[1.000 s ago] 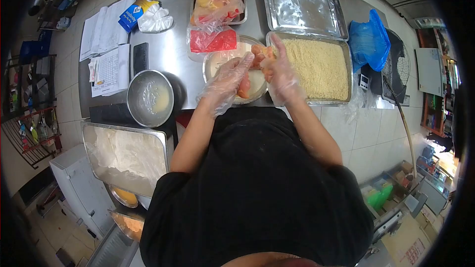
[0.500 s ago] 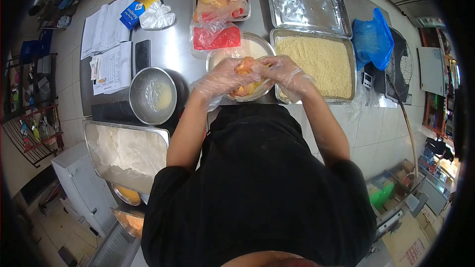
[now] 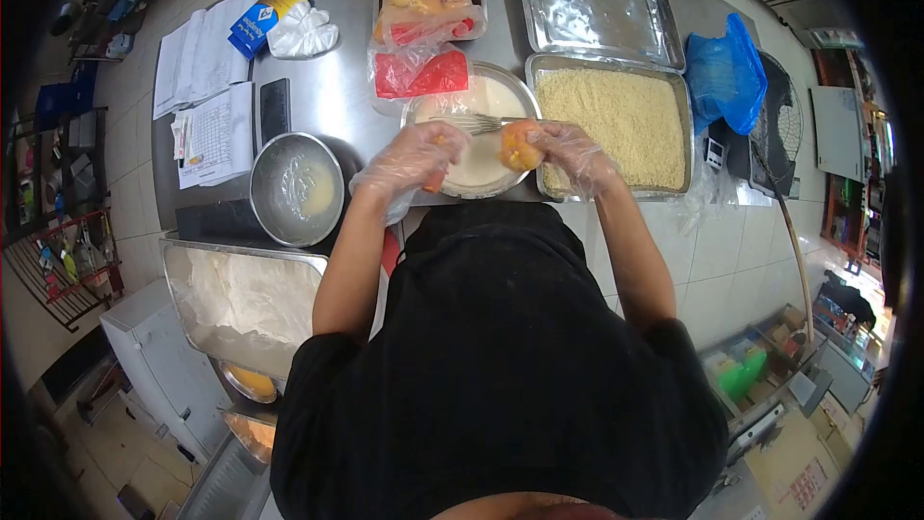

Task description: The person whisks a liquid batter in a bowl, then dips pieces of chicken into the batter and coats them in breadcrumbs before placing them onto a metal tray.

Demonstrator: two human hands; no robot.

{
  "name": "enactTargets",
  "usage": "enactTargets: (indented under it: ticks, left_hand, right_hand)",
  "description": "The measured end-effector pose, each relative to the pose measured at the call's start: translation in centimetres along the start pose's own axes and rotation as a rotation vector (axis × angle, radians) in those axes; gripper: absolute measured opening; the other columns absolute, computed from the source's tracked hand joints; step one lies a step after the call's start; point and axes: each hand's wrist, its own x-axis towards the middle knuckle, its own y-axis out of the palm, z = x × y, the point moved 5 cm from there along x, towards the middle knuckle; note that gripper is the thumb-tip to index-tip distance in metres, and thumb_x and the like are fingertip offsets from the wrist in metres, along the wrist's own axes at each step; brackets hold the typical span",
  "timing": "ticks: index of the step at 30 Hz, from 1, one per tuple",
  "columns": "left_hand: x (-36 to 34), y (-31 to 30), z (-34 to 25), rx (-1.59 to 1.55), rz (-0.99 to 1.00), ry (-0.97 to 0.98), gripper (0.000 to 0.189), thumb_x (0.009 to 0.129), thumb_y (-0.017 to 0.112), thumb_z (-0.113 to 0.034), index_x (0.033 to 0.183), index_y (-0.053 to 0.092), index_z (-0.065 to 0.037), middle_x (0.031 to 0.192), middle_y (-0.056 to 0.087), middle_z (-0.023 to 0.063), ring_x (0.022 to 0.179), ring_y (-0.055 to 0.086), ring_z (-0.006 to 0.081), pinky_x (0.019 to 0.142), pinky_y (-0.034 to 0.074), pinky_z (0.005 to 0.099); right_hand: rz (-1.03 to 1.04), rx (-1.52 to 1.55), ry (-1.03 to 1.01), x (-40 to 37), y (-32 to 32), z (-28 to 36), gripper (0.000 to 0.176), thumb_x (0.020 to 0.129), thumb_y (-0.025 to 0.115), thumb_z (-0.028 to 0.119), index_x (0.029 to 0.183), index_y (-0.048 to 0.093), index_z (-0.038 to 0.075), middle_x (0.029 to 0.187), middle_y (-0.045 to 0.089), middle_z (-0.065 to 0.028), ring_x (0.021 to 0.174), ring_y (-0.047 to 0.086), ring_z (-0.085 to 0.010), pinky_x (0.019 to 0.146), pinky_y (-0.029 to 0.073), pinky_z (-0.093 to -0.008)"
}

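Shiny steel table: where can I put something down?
Bare steel lies between the flat black phone and red plastic packet, and in a slimmer strip left of the shiny rectangular steel tray. It's crowded around the round metal bowl, between the packet and yellow crumb tray.

Comm. kitchen: s/s table (image 3: pixel 332 101), crumb tray (image 3: pixel 688 135), bowl (image 3: pixel 526 94) w/ whisk (image 3: pixel 487 122).

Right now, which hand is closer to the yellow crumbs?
Right. The right hand is at the near left corner of the yellow crumbs; the left hand is farther off, at the left side of the pale liquid.
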Motion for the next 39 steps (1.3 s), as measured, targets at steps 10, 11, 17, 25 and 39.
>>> enactTargets:
  ticks: [10,11,17,25,39]
  left_hand:
    - [-1.7,-0.5,0.8,-0.571,-0.262,0.126,0.038,0.095,0.061,-0.023,0.126,0.063,-0.001,0.109,0.058,0.0060,0.101,0.055,0.0150,0.094,0.046,0.0296]
    - [-1.7,-0.4,0.9,-0.572,-0.263,0.123,0.038,0.095,0.061,-0.023,0.126,0.063,-0.001,0.109,0.058,0.0060,0.101,0.055,0.0150,0.094,0.046,0.0296]
    - [-2.0,-0.2,1.2,-0.462,-0.326,0.095,0.043,0.095,0.062,-0.016,0.134,0.058,0.002,0.113,0.062,0.0061,0.103,0.059,0.0159,0.096,0.045,0.0275]
    - [-3.4,0.1,-0.1,0.166,-0.630,0.278,0.041,0.093,0.065,-0.015,0.128,0.061,0.005,0.091,0.071,0.0162,0.082,0.068,0.0210,0.082,0.052,0.0340]
    - [-4.0,1.4,1.3,0.217,-0.729,0.302,0.025,0.091,0.070,-0.021,0.105,0.074,0.000,0.087,0.073,0.0120,0.078,0.067,0.0166,0.076,0.052,0.0312]
  right_hand:
    - [0.033,-0.331,-0.116,6.5,-3.6,4.8,0.052,0.096,0.065,0.042,0.126,0.065,0.000,0.117,0.070,-0.0114,0.109,0.063,-0.0196,0.100,0.047,-0.0336]
    - [0.069,-0.462,-0.130,6.8,-3.3,5.6,0.052,0.097,0.063,0.043,0.126,0.066,0.001,0.118,0.070,-0.0109,0.110,0.063,-0.0199,0.100,0.047,-0.0346]
    - [-0.131,-1.244,-0.356,3.3,0.4,8.5,0.045,0.099,0.056,0.044,0.115,0.068,0.004,0.102,0.071,-0.0160,0.096,0.068,-0.0278,0.088,0.051,-0.0381]
    - [-0.108,-1.620,-0.629,3.5,6.3,-1.2,0.030,0.100,0.049,0.028,0.088,0.063,0.005,0.078,0.066,-0.0134,0.072,0.066,-0.0333,0.070,0.053,-0.0468]
    - [0.048,-1.565,-0.205,7.7,3.2,2.6,0.048,0.089,0.062,0.049,0.085,0.075,0.003,0.088,0.072,-0.0194,0.085,0.069,-0.0373,0.082,0.054,-0.0443]
